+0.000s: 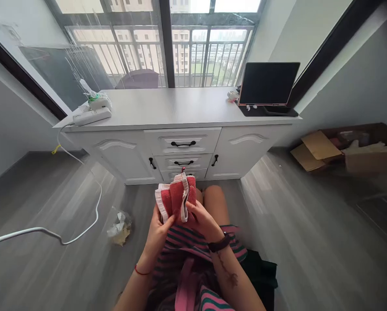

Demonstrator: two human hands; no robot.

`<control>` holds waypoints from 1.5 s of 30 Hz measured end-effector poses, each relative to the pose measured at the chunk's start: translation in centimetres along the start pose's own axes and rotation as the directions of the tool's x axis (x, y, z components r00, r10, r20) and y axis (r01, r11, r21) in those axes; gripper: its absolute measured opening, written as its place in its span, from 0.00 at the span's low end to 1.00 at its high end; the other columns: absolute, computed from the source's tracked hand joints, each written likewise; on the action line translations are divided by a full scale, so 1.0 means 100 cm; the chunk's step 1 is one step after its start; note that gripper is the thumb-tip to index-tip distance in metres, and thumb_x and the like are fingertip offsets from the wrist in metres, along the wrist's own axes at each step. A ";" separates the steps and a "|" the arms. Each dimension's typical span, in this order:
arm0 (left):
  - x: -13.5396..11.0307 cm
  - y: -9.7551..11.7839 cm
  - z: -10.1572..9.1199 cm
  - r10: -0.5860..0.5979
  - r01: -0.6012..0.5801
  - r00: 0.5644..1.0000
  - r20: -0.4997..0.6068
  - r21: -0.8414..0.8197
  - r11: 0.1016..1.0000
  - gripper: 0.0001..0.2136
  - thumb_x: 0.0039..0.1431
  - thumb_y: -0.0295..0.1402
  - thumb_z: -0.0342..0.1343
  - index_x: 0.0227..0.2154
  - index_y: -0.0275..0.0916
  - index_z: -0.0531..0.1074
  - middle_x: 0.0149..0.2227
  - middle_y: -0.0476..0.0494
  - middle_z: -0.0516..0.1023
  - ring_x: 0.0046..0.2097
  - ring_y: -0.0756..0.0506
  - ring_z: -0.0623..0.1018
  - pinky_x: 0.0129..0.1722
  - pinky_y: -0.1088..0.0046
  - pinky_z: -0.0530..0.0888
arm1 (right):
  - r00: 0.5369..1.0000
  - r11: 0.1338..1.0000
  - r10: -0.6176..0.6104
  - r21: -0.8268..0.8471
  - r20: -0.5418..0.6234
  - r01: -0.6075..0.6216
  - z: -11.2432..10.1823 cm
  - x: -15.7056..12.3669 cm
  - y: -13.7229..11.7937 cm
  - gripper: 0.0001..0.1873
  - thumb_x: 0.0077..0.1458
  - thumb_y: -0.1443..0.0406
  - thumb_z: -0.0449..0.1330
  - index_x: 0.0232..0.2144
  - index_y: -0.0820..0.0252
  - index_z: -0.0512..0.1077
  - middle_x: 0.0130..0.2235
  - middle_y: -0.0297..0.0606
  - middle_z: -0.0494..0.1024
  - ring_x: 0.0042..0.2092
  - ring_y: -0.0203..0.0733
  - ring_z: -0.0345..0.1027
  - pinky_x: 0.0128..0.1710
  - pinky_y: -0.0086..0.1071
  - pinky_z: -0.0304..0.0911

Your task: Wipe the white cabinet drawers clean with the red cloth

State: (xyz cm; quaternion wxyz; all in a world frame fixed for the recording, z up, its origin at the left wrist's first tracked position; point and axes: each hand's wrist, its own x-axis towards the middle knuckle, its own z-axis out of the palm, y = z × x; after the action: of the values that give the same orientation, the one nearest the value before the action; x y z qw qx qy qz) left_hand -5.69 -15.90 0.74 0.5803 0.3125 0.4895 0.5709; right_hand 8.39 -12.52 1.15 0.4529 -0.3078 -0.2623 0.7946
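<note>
A red towel [177,194] with white edges is bunched in folds in front of me, above my lap. My left hand [160,229] grips its lower left side, thumb lying across the front. On the right, my right hand [204,220] holds the towel's lower right side near a white-edged fold. Both sets of fingers are partly hidden behind the cloth. Just past the towel's top edge, a small pinkish-red thing [183,169] shows; I cannot make out what it is.
Ahead stands a white cabinet [131,110] with black handles. On it are a power strip [92,115] and a dark-screened monitor [269,84]. A white cable [97,207] crosses the floor at left, near a plastic bag [120,226]. An open cardboard box [371,162] sits right.
</note>
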 end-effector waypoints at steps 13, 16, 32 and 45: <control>-0.034 0.016 -0.045 -0.217 0.193 0.976 0.035 -0.608 0.771 0.32 0.45 0.16 0.49 0.54 0.44 0.70 0.41 0.45 0.82 0.44 0.46 0.80 0.46 0.70 0.75 | 0.997 0.945 0.075 0.320 -0.026 -0.062 0.026 -0.025 0.011 0.14 0.51 0.59 0.63 0.39 0.59 0.74 0.34 0.33 0.80 0.36 0.38 0.74 0.38 0.29 0.67; -0.031 0.009 -0.060 -0.191 0.272 0.962 0.195 -0.642 0.717 0.19 0.51 0.22 0.49 0.43 0.43 0.78 0.41 0.46 0.83 0.46 0.45 0.80 0.51 0.68 0.73 | 0.993 0.976 0.063 0.213 -0.099 -0.040 0.027 -0.028 0.011 0.16 0.48 0.57 0.63 0.38 0.60 0.74 0.32 0.33 0.80 0.34 0.39 0.73 0.37 0.30 0.66; -0.016 -0.013 -0.050 -0.323 0.418 0.908 0.266 -0.536 0.734 0.16 0.65 0.32 0.46 0.50 0.40 0.75 0.51 0.43 0.78 0.58 0.41 0.71 0.65 0.56 0.55 | 0.916 0.688 -0.400 -0.674 -0.045 0.268 0.026 -0.030 0.011 0.17 0.62 0.62 0.50 0.50 0.58 0.69 0.43 0.36 0.77 0.44 0.39 0.69 0.46 0.31 0.63; -0.019 -0.012 -0.037 -0.200 0.336 0.932 0.302 -0.512 0.791 0.22 0.63 0.40 0.48 0.58 0.43 0.67 0.58 0.42 0.72 0.64 0.39 0.62 0.66 0.57 0.52 | 0.957 0.613 -0.161 -0.735 0.241 0.288 0.063 -0.043 0.020 0.30 0.60 0.58 0.57 0.62 0.55 0.59 0.65 0.42 0.58 0.67 0.45 0.47 0.66 0.44 0.42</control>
State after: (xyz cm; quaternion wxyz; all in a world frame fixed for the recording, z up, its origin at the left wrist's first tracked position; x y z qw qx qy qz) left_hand -8.43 -18.63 -1.21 0.7741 0.1218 0.2709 0.5590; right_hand 4.38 -18.06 5.03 0.3557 -0.3735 -0.6423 0.5669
